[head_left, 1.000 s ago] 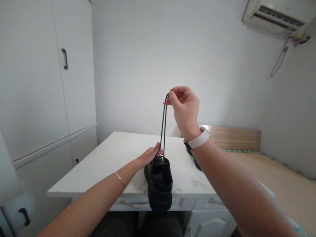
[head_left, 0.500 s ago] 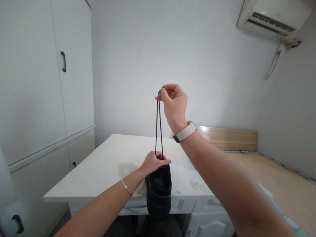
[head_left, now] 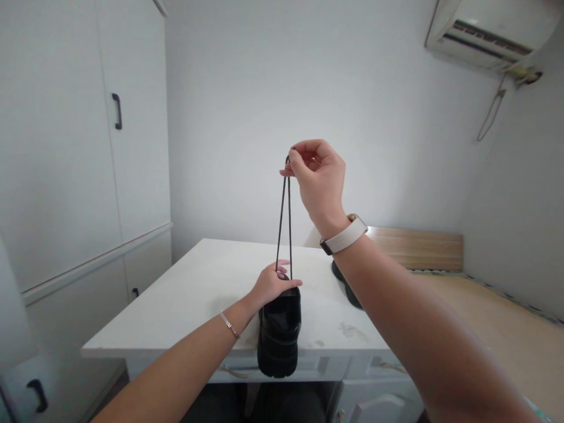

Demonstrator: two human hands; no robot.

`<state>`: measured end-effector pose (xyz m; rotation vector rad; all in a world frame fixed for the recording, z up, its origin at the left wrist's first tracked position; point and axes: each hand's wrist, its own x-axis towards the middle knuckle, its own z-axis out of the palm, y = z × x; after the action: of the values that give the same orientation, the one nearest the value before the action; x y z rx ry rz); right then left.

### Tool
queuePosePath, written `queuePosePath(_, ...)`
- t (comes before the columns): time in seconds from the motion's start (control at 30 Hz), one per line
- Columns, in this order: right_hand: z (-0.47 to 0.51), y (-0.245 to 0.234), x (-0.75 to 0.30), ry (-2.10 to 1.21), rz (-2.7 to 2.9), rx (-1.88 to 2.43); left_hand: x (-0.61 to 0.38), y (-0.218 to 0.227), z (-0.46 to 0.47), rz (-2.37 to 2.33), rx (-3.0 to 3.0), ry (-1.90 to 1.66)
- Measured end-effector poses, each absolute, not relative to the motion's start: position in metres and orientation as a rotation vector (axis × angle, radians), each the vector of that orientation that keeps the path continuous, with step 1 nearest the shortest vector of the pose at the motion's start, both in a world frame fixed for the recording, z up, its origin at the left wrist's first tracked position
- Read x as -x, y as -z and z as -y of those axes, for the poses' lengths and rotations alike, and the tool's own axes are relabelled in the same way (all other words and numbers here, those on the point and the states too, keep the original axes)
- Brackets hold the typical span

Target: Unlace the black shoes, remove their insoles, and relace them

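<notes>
A black shoe (head_left: pixel 278 332) stands on the near edge of a white table (head_left: pixel 198 299), heel toward me. My left hand (head_left: pixel 269 283) rests on the shoe's top with fingers curled over it. My right hand (head_left: pixel 318 179), with a pale watch band on the wrist, is raised above and pinches both ends of the black shoelace (head_left: pixel 284 217), which runs taut in two strands down to the shoe. A second black shoe (head_left: pixel 346 285) lies on the table, mostly hidden behind my right forearm.
White wardrobe doors with black handles (head_left: pixel 117 111) line the left wall. An air conditioner (head_left: pixel 484 32) hangs at the upper right. A wooden bed frame (head_left: pixel 418 247) stands behind the table at the right. Table drawers (head_left: pixel 370 370) face me below the edge.
My right hand has risen a little with the lace ends. The view shifted slightly, and the second shoe shows again behind my forearm. My left hand stays on the shoe.
</notes>
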<state>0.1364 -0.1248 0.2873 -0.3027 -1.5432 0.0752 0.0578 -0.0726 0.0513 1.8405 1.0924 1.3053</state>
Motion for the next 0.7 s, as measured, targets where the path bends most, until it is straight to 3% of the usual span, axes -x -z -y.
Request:
queuePosePath(0.23,0.128,-0.285,-0.157,-0.031,1.543,0.368,-0.048,-0.110,0.117,-1.032,-1.992,-2.122)
queuePosePath(0.5,0.141,-0.274,-0.158,-0.099,1.572,0.359,-0.049,-0.200,0.135,-0.712,-2.185,-2.036)
queuePosePath(0.7,0.119,-0.267,-0.193,-0.339,1.335,0.450,-0.033,-0.209,0.123,-0.262,-1.692,-1.607)
